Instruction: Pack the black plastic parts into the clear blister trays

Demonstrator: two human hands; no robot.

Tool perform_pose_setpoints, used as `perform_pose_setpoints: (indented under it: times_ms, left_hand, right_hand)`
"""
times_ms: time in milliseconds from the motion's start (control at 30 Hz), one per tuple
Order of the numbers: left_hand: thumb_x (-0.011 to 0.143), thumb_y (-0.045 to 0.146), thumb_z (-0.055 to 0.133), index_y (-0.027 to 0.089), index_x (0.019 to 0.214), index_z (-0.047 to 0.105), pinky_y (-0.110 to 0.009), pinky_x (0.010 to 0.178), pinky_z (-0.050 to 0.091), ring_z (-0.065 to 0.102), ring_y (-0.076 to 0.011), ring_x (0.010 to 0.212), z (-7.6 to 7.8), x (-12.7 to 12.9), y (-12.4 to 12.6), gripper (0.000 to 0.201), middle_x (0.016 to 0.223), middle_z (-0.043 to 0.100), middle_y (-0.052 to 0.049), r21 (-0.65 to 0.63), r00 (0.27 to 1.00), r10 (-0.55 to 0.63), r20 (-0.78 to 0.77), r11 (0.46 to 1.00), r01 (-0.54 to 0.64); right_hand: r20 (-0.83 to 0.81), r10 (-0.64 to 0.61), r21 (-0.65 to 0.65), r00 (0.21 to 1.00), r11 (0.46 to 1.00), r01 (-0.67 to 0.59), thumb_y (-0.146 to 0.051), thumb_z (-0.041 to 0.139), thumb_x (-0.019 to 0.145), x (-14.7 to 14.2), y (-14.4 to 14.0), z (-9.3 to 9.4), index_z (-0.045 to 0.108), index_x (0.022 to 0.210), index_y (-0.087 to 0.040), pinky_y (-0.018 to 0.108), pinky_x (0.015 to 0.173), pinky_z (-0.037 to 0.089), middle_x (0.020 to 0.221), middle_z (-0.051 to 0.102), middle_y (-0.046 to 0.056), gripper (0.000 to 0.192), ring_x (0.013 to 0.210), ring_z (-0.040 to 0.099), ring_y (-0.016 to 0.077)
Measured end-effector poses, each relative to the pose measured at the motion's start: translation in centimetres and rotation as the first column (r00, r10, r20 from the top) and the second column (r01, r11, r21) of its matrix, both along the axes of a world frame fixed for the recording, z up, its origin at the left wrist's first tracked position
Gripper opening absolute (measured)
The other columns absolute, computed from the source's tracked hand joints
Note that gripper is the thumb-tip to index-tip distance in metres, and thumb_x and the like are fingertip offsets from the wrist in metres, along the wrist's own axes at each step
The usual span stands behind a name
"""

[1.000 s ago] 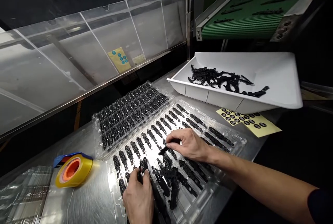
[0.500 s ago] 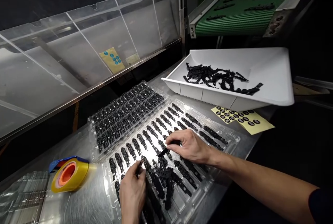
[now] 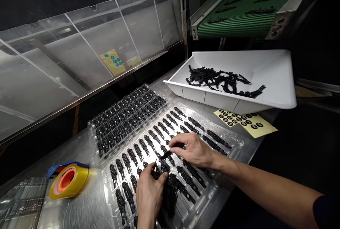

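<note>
My right hand (image 3: 192, 149) pinches a slim black plastic part (image 3: 165, 155) by one end, above the middle of a clear blister tray (image 3: 183, 213). My left hand (image 3: 150, 193) is lower and to the left, its thumb and forefinger curled round a dark part; the grip is partly hidden. Below and between the hands lies a loose heap of similar black parts (image 3: 174, 186), partly covered by the left hand. Rows of tray pockets hold more of these parts, such as the one at the left edge (image 3: 120, 206).
Behind stands another filled clear tray (image 3: 127, 115). A white bin (image 3: 276, 76) holds loose black parts. Sticker sheets (image 3: 261, 129) lie by it. Yellow tape (image 3: 81, 181) and stacked clear trays (image 3: 23, 204) are at left. A green conveyor (image 3: 233, 23) rises at the back right.
My left hand has moved right, over the loose heap, uncovering filled pockets at the left. My right hand stays nearly in place with its part. The view has shifted slightly.
</note>
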State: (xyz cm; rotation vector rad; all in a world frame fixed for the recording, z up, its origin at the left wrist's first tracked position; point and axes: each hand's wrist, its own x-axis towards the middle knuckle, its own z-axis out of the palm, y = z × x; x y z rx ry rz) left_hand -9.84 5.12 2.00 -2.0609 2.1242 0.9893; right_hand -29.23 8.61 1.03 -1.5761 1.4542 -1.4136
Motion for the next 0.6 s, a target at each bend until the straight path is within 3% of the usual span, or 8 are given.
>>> perform_pose_setpoints:
  times_ms: [200, 333, 400, 500, 600]
  left_hand:
    - [0.077, 0.044, 0.051, 0.022, 0.095, 0.052, -0.032, 0.071, 0.041, 0.057, -0.0198, 0.076, -0.5, 1.0, 0.4, 0.029, 0.096, 0.064, -0.005, -0.04, 0.991, 0.065, -0.116, 0.997, -0.07]
    - [0.073, 0.051, 0.056, 0.022, 0.087, 0.053, -0.032, 0.075, 0.043, 0.06, -0.0207, 0.082, -0.1, 3.1, 0.8, 0.032, 0.089, 0.065, -0.003, -0.036, 0.963, 0.112, -0.245, 0.992, -0.125]
    - [0.064, 0.057, 0.064, 0.021, 0.086, 0.054, -0.032, 0.075, 0.046, 0.061, -0.0222, 0.084, 0.6, 4.3, 1.2, 0.044, 0.086, 0.065, -0.004, -0.019, 0.905, 0.219, -0.365, 0.97, -0.243]
    - [0.055, 0.055, 0.074, 0.02, 0.084, 0.057, -0.03, 0.069, 0.049, 0.061, -0.0202, 0.076, 2.0, 5.5, 2.2, 0.048, 0.077, 0.064, -0.001, -0.008, 0.777, 0.386, -0.497, 0.893, -0.449]
    - [0.052, 0.047, 0.078, 0.021, 0.082, 0.059, -0.025, 0.068, 0.049, 0.06, -0.0158, 0.072, 2.9, 6.2, 3.7, 0.045, 0.074, 0.065, 0.001, 0.024, 0.636, 0.483, -0.602, 0.807, -0.59]
  right_hand:
    - [0.01, 0.005, -0.011, 1.0, 1.0, -0.005, -0.014, 0.064, 0.08, 0.3, 0.1, 0.5, 0.07, 0.085, -0.016, 0.025, 0.068, 0.053, 0.083, 0.071, 0.001, 0.008, 0.073, 0.065, 0.0131]
    - [-0.004, 0.035, -0.028, 0.999, 0.999, -0.035, -0.015, 0.062, 0.083, 0.9, -0.1, 0.5, 0.069, 0.086, -0.014, 0.025, 0.065, 0.055, 0.082, 0.071, 0.002, 0.008, 0.072, 0.065, 0.0126]
    - [-0.054, 0.047, -0.065, 0.997, 0.997, -0.05, -0.015, 0.059, 0.085, 1.6, -0.4, 0.0, 0.069, 0.088, -0.012, 0.025, 0.064, 0.055, 0.083, 0.071, 0.003, 0.01, 0.072, 0.064, 0.0125]
    - [-0.223, 0.031, -0.17, 0.974, 0.983, -0.07, -0.011, 0.053, 0.087, 3.4, -1.1, -1.4, 0.067, 0.086, -0.011, 0.024, 0.059, 0.053, 0.079, 0.07, 0.005, 0.015, 0.066, 0.061, 0.0117]
    - [-0.49, 0.02, -0.227, 0.872, 0.962, -0.15, -0.008, 0.048, 0.089, 5.3, -1.8, -2.8, 0.065, 0.081, -0.012, 0.025, 0.058, 0.048, 0.074, 0.066, 0.005, 0.02, 0.064, 0.057, 0.0125]
